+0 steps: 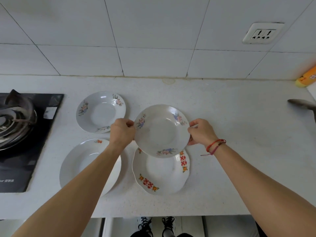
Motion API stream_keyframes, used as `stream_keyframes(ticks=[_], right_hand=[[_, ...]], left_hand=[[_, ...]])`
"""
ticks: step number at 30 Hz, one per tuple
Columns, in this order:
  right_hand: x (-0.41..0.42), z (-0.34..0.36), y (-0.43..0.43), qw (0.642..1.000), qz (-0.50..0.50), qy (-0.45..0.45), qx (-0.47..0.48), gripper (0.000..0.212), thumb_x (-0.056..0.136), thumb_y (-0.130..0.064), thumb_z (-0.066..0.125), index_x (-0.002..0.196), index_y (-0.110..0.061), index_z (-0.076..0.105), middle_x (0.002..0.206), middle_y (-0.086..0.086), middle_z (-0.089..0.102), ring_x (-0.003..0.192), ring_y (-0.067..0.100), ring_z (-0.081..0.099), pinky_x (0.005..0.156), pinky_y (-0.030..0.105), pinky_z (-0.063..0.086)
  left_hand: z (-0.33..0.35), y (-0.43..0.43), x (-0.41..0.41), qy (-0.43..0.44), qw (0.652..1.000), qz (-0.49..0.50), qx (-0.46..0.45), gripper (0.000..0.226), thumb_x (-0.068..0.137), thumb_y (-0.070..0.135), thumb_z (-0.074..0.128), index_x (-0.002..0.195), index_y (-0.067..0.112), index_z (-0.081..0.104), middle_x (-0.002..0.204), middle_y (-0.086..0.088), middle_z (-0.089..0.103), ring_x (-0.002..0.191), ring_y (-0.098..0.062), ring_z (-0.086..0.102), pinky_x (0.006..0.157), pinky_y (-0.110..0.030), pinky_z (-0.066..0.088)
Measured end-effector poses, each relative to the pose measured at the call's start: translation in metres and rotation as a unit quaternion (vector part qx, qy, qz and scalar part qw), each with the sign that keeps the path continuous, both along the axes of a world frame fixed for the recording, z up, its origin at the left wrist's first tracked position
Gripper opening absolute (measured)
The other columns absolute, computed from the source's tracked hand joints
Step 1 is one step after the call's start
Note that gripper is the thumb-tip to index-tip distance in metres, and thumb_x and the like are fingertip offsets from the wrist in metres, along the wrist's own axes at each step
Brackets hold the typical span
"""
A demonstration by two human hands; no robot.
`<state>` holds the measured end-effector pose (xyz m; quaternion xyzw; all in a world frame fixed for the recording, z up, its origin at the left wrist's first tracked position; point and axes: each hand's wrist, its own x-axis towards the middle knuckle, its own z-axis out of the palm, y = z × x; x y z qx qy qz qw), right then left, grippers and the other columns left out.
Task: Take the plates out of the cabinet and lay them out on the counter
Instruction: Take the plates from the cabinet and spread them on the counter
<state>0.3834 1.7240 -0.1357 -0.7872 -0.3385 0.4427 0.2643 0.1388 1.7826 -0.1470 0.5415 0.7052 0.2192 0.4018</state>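
Observation:
I hold a white plate with pink and blue flowers [161,132] level above the counter [230,134]. My left hand [122,132] grips its left rim and my right hand [201,131] grips its right rim. Three plates lie on the counter. A matching flowered plate [100,112] rests behind and to the left. A plain white plate with a small orange mark [82,161] lies at the front left, partly under my left forearm. A scalloped plate with red characters and orange flowers [162,173] sits in front, its far edge hidden beneath the held plate.
A black gas hob with a burner [22,127] fills the counter's left side. A grey metal utensil [301,104] and a yellow-orange packet [307,76] lie at the far right. The tiled wall carries a socket [262,34]. My shoes [156,225] show below the counter edge.

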Motion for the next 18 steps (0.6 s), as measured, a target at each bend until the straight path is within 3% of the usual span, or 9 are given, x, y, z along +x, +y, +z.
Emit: stream_keyframes(ticks=[12, 18], right_hand=[[0.015, -0.008, 0.080, 1.000, -0.004, -0.022, 0.006, 0.029, 0.087, 0.004, 0.053, 0.070, -0.019, 0.057, 0.070, 0.006, 0.067, 0.064, 0.029, 0.070, 0.066, 0.044, 0.062], [0.017, -0.022, 0.102, 1.000, -0.024, -0.016, -0.005, 0.028, 0.084, 0.003, 0.051, 0.070, -0.020, 0.055, 0.069, 0.005, 0.066, 0.067, 0.033, 0.071, 0.068, 0.046, 0.062]], left_hand=[[-0.013, 0.076, 0.025, 0.008, 1.000, -0.013, 0.015, 0.025, 0.084, 0.002, 0.061, 0.105, 0.005, 0.074, 0.098, -0.009, 0.072, 0.082, -0.027, 0.069, 0.073, -0.041, 0.062], [-0.021, 0.093, 0.034, 0.026, 0.999, -0.022, 0.015, 0.019, 0.085, 0.003, 0.056, 0.089, 0.003, 0.075, 0.085, -0.015, 0.073, 0.080, -0.035, 0.070, 0.071, -0.048, 0.060]])
